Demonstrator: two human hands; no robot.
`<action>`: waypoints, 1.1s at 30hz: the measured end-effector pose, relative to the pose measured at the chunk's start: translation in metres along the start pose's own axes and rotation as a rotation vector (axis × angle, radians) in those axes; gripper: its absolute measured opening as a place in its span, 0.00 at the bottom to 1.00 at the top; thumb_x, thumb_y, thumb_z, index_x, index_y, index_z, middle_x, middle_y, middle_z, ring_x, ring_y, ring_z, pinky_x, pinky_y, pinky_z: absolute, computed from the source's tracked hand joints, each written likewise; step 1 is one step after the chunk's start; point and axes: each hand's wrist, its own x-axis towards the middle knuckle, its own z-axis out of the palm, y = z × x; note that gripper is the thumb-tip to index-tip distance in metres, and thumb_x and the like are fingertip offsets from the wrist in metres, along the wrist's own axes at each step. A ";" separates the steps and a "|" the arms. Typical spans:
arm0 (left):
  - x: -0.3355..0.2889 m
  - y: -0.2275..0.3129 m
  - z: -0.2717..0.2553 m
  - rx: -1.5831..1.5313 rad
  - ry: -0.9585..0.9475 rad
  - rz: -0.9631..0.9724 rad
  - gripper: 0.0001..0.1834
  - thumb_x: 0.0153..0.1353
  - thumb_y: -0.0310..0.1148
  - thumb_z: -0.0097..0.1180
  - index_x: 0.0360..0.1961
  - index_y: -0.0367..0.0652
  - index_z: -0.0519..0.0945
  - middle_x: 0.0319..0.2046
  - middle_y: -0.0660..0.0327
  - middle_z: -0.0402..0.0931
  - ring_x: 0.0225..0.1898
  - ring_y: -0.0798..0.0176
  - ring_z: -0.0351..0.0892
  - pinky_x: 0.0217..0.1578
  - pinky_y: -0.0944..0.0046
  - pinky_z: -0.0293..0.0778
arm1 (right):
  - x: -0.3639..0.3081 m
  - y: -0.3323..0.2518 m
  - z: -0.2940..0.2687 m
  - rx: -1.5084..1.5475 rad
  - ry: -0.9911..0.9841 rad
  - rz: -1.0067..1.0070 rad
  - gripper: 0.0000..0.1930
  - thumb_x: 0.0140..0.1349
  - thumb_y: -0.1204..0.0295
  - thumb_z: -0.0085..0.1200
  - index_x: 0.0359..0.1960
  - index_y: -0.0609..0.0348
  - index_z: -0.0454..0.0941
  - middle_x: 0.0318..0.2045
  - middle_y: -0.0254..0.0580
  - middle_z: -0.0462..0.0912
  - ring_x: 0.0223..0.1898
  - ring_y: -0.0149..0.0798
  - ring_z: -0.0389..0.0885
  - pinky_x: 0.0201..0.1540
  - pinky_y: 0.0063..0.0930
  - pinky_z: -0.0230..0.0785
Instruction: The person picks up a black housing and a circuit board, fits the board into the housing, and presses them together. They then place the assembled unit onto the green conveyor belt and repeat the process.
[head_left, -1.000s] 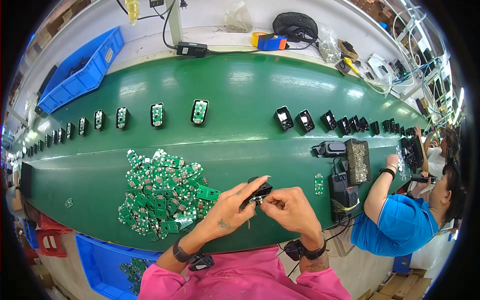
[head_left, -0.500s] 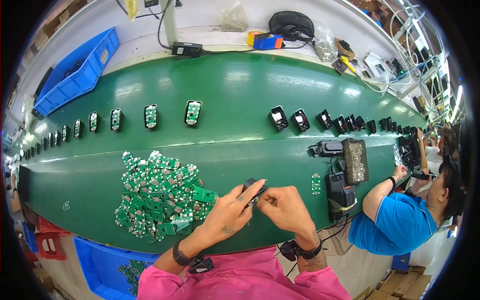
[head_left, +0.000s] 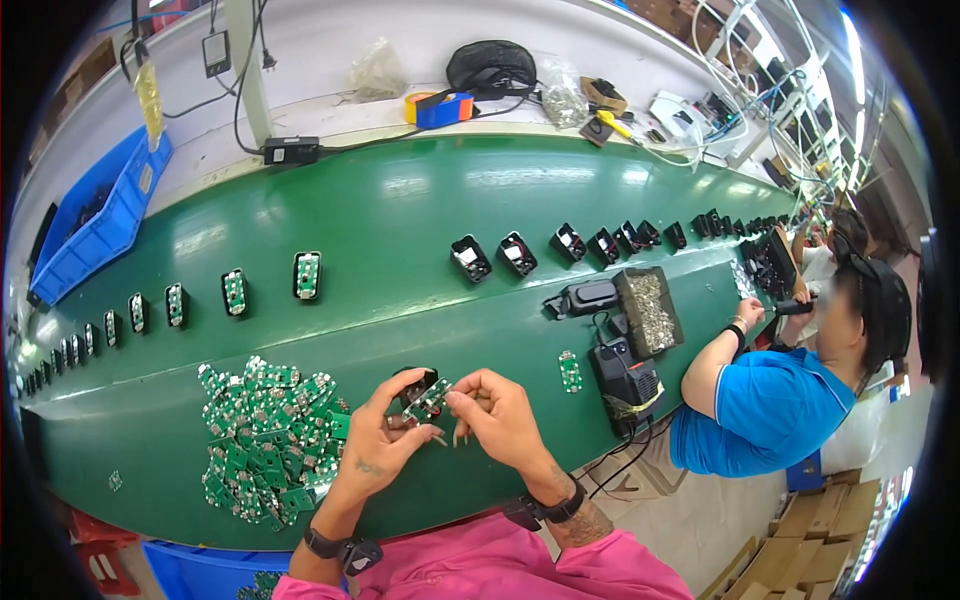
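My left hand (head_left: 378,440) is closed round a small black plastic housing (head_left: 417,384), its open side showing. A green circuit board (head_left: 428,402) sits tilted at the housing's mouth, pinched at its upper right end by my right hand (head_left: 497,415). Whether the board touches the housing's inside I cannot tell. To the left of my hands lies a heap of loose green circuit boards (head_left: 265,440). One single circuit board (head_left: 570,371) lies flat on the green table to the right.
Housings fitted with boards (head_left: 307,276) line the table at left; open black housings (head_left: 470,258) run off to the right. A metal tray of small parts (head_left: 650,312) stands by a black device (head_left: 625,376). A co-worker in a blue shirt (head_left: 770,400) sits at right.
The whole view has shifted toward the right. My hands have turned, so the housing's open side and the green board now show between them; before, only the housing's dark outside showed.
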 end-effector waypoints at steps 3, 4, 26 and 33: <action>-0.001 0.002 -0.002 -0.112 0.005 -0.128 0.33 0.58 0.12 0.55 0.65 0.39 0.67 0.56 0.50 0.73 0.42 0.61 0.85 0.42 0.66 0.84 | -0.003 0.005 0.005 0.242 0.012 -0.065 0.05 0.67 0.78 0.56 0.39 0.67 0.75 0.30 0.36 0.81 0.25 0.26 0.81 0.24 0.19 0.71; -0.002 0.003 -0.004 -0.108 0.013 -0.128 0.33 0.58 0.12 0.55 0.65 0.39 0.67 0.56 0.50 0.73 0.42 0.61 0.85 0.42 0.66 0.84 | -0.009 0.006 0.012 0.283 0.022 -0.132 0.05 0.67 0.79 0.57 0.40 0.68 0.75 0.31 0.37 0.82 0.24 0.25 0.80 0.24 0.19 0.71; 0.001 -0.005 0.002 0.560 0.161 0.367 0.28 0.55 0.14 0.53 0.57 0.46 0.79 0.49 0.48 0.80 0.42 0.47 0.85 0.40 0.59 0.81 | -0.018 -0.018 0.015 -0.090 -0.081 -0.186 0.14 0.68 0.71 0.56 0.24 0.64 0.75 0.15 0.32 0.74 0.16 0.23 0.69 0.19 0.22 0.59; -0.003 -0.003 0.003 0.407 0.170 0.192 0.30 0.57 0.12 0.48 0.61 0.42 0.75 0.51 0.52 0.81 0.38 0.69 0.84 0.34 0.69 0.81 | -0.008 -0.026 0.014 -0.297 0.043 -0.226 0.11 0.64 0.71 0.60 0.27 0.66 0.81 0.15 0.36 0.74 0.16 0.25 0.65 0.20 0.27 0.57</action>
